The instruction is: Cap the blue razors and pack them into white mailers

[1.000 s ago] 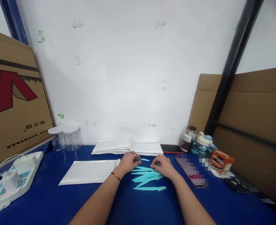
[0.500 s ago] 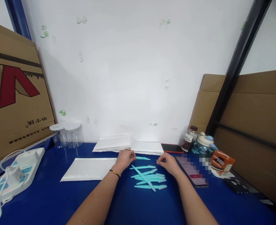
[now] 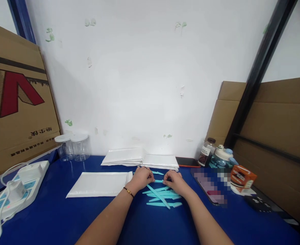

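Several turquoise eyebrow razors (image 3: pixel 162 195) lie in a loose pile on the blue table, one crossing the others diagonally. My left hand (image 3: pixel 143 177) has its fingers pinched at the left end of an upper razor (image 3: pixel 158 181). At the same razor's right end, my right hand (image 3: pixel 175 182) is closed in a pinch. The fingertips hide both ends, so only its middle shows. Just beyond it lies another razor (image 3: pixel 158 173), partly behind my left hand. Left of my left hand rests a flat white padded envelope (image 3: pixel 96 183).
Stacked white envelopes (image 3: pixel 124 156) lie against the wall. To the right are a phone (image 3: pixel 206 187), a brown-capped bottle (image 3: pixel 206 151), a blue-white water bottle (image 3: pixel 221 157) and an orange box (image 3: pixel 242 177). Clear jars (image 3: pixel 80 149) and a power strip (image 3: pixel 35 185) stand left.
My right hand has moved left to the razor's right end. My left hand has shifted slightly right and nearer to me, onto its left end.
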### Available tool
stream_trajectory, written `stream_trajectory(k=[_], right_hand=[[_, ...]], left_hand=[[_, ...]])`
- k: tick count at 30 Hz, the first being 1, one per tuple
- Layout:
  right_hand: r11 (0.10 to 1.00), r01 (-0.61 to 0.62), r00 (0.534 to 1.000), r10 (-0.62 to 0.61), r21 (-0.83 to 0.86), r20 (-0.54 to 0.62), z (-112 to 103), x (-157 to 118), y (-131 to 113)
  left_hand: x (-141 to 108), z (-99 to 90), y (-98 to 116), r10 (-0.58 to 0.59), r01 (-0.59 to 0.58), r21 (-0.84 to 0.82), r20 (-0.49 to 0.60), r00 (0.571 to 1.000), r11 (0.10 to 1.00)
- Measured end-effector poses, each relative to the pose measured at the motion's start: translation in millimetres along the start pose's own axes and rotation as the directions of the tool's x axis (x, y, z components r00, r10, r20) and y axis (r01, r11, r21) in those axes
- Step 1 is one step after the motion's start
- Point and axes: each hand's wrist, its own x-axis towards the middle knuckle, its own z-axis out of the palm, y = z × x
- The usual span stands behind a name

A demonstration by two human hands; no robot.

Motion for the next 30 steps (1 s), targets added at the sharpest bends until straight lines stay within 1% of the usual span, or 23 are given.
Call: stream_trajectory(k=[2, 4, 6, 8, 10, 12, 13, 14, 17, 19, 21, 24, 26, 28, 29, 30], right_hand=[[1.0, -0.025, 0.999, 0.024, -0.01, -0.02, -6, 0, 7], [0.997, -0.075, 0.995, 0.073, -0.035, -0.07, -14, 0, 16], [0.99, -0.124, 0.985, 0.115, -0.061, -0.132, -22, -1, 24], [0.989, -0.13, 0.982, 0.118, -0.073, -0.147, -26, -4, 26], [0.996, -0.073, 0.995, 0.069, -0.059, -0.067, -27, -7, 22], [0.999, -0.007, 0.999, 0.009, -0.036, 0.052, -24, -10, 14], [0.999, 0.014, 0.996, -0.011, -0.031, 0.092, -22, -11, 9], [0.999, 0.024, 0.994, -0.021, -0.032, 0.111, -20, -11, 5], [0.999, 0.028, 0.994, -0.024, -0.032, 0.106, -16, -11, -5], [0.999, 0.036, 0.993, -0.035, -0.004, 0.113, -15, -10, -7], [0.999, 0.036, 0.993, -0.039, 0.021, 0.116, -16, -9, -5], [1.0, -0.018, 0.999, 0.019, -0.013, 0.046, -21, -7, 8], [0.995, -0.086, 0.996, 0.084, -0.059, -0.033, -25, -6, 18], [0.988, -0.13, 0.987, 0.121, -0.085, -0.101, -28, -5, 25], [0.987, -0.135, 0.985, 0.123, -0.09, -0.125, -28, -5, 27], [0.988, -0.127, 0.984, 0.114, -0.088, -0.138, -28, -5, 26]], left_hand=[[1, -4.0, -4, -0.021, 0.022, 0.035, -0.034, 0.999, 0.999], [1, -10.5, -10, -0.079, 0.084, 0.063, -0.086, 0.993, 0.994], [0, -16.7, -16, -0.15, 0.162, 0.071, -0.148, 0.977, 0.984], [-2, -20.1, -19, -0.185, 0.198, 0.054, -0.185, 0.965, 0.979], [-4, -19.7, -16, -0.155, 0.159, 0.015, -0.162, 0.975, 0.987], [-5, -16.4, -9, -0.083, 0.081, -0.027, -0.096, 0.992, 0.996], [-6, -14.2, -4, -0.044, 0.041, -0.047, -0.063, 0.997, 0.998], [-7, -11.9, 0, -0.007, 0.005, -0.063, -0.037, 0.999, 0.998], [-8, -5.7, 12, 0.056, -0.054, -0.079, 0.024, 0.998, 0.995], [-7, -3.2, 15, 0.065, -0.062, -0.053, 0.054, 0.996, 0.997], [-5, -3.0, 13, 0.055, -0.054, -0.013, 0.049, 0.997, 0.998], [-2, -7.3, 3, 0.006, -0.005, 0.039, -0.018, 1.0, 0.999], [-2, -12.3, -5, -0.072, 0.077, 0.065, -0.076, 0.995, 0.995], [-3, -17.6, -10, -0.143, 0.153, 0.066, -0.135, 0.98, 0.986], [-5, -19.9, -11, -0.149, 0.158, 0.054, -0.146, 0.978, 0.986], [-6, -21.8, -11, -0.126, 0.131, 0.034, -0.133, 0.983, 0.991]])
